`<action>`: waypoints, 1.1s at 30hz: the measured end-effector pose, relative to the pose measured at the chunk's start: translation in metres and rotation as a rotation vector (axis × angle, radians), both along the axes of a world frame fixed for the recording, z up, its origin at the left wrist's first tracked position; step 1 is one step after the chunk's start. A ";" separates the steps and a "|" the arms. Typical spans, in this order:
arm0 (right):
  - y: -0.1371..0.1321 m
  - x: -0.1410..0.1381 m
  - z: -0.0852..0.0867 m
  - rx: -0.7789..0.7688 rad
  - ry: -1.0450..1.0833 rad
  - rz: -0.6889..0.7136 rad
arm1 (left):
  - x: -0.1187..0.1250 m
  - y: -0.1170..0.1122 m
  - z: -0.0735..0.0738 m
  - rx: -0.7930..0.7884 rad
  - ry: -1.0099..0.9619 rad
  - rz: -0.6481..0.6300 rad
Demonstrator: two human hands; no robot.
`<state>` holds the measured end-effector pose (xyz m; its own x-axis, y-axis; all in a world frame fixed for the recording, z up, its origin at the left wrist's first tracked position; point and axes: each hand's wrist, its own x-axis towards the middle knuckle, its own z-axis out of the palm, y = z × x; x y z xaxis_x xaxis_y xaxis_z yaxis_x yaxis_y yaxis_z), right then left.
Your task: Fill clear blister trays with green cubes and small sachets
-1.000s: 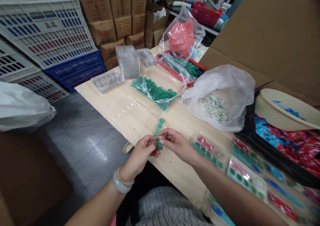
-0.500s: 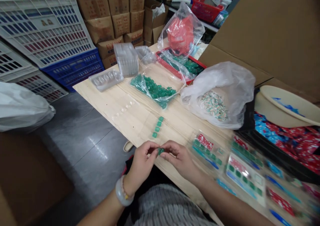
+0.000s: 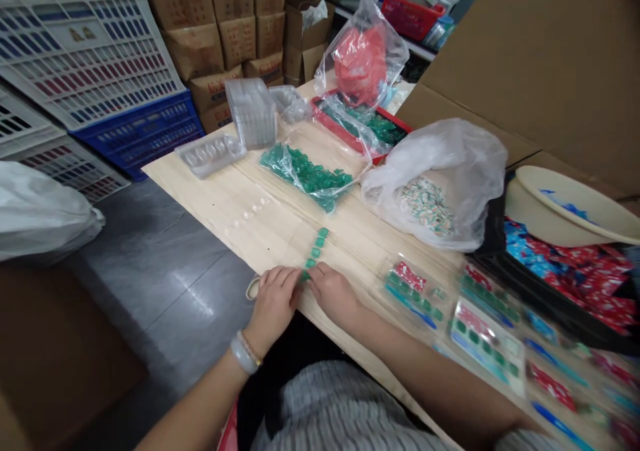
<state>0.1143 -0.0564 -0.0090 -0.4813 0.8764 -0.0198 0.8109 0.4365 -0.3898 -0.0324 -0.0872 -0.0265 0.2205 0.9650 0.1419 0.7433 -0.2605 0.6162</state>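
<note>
My left hand [image 3: 276,296] and my right hand [image 3: 334,295] meet at the near edge of the table, fingers closed. Between their fingertips a small green square piece [image 3: 305,275] shows in part, at the near end of a row of like green pieces [image 3: 317,243]. That row lies in a clear plastic tray, whose outline is faint. To its left another clear tray [image 3: 245,215] lies with bare pockets. Farther back, a clear bag of green pieces [image 3: 305,174] is spread on the wooden table [image 3: 200,211].
Stacked clear trays [image 3: 253,114] stand at the back left. Behind are a red tray [image 3: 345,131] of green pieces and a bag with red contents [image 3: 363,64]. A white bag [image 3: 440,184] and filled packs [image 3: 413,288] lie right. A cream basin [image 3: 570,204] stands beyond.
Both hands have moved slightly up and left, from holding the green piece above the table edge to the near end of the row. My fingers now point downward over it.
</note>
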 end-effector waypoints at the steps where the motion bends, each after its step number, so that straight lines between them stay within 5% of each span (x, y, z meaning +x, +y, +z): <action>1: 0.002 -0.003 -0.002 0.014 -0.039 0.016 | 0.000 0.001 -0.003 -0.003 0.000 -0.013; 7: -0.008 -0.011 -0.011 0.054 -0.050 -0.093 | 0.001 -0.001 -0.009 0.011 -0.045 -0.034; 12: -0.014 -0.008 -0.021 -0.003 0.132 -0.193 | 0.002 -0.005 -0.001 0.024 -0.097 0.021; 18: -0.020 -0.002 -0.028 -0.008 0.347 -0.201 | 0.018 0.004 0.007 -0.114 -0.060 0.070; 24: -0.023 -0.004 -0.041 0.103 0.402 -0.208 | 0.015 0.004 0.011 -0.108 0.180 0.076; 33: -0.023 0.003 -0.038 0.072 0.524 -0.208 | 0.006 0.003 0.003 -0.055 0.037 0.028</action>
<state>0.1174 -0.0796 -0.0469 -0.2278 0.9441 0.2385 0.5891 0.3286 -0.7382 -0.0264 -0.0841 -0.0234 0.1979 0.9769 0.0805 0.7723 -0.2060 0.6009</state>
